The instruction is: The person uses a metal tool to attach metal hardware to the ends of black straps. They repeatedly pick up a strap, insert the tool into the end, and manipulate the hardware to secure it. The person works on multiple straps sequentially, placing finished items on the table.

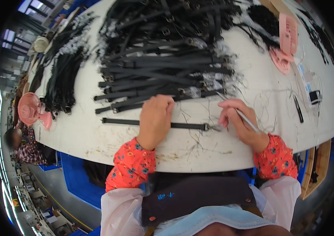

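Note:
My left hand is closed, with its fingers curled out of sight, over a black strap with metal hardware at its right end. The strap lies crosswise on the table and runs out on both sides of the hand. In my right hand is a slim silver pointed tool, gripped like a pen; its tip points up and left toward the pile. Just left of these fingers is the strap's clasp end. Beyond both hands, many similar black straps with buckles lie heaped, some with clear plastic around their hardware.
On the white table are loose thread ends near me. A pink fan and a strap bundle stand left. At right are another pink fan, a black pen and thin wires. A blue bin sits below the left edge.

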### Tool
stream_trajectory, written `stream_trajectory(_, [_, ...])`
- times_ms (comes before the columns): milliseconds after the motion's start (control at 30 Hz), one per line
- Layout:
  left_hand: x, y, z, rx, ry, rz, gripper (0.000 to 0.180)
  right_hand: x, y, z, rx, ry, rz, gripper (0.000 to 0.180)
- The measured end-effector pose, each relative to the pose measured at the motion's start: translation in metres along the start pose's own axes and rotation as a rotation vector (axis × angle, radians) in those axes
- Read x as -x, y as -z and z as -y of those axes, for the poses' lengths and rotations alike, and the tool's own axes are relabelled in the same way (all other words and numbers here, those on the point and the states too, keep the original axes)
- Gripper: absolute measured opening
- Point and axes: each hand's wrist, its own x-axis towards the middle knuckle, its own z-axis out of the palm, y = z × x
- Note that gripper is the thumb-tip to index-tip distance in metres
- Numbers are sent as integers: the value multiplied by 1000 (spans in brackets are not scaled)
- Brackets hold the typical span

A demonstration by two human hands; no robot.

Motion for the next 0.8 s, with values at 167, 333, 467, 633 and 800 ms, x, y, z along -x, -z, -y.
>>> stream_trajectory(167, [4, 9, 0, 396, -73, 420, 7, -21, 8, -22, 739, 428, -161, 29])
stream_trajectory(333, [-3, 7, -1, 304, -214, 253, 23, -25, 13, -29, 871, 438, -114, 36])
stream_trajectory(467, [-14, 3, -6, 113, -291, 141, 46, -24, 17, -33, 884, 440, -74, 37])
stream_trajectory(633, [-11, -18, -3, 149, -352, 213, 49, -20, 12, -26, 875, 497, 42, 32])
stream_trajectory(800, [-3, -24, -3, 193, -321, 220, 47, -12, 7, -16, 768, 473, 161, 30])
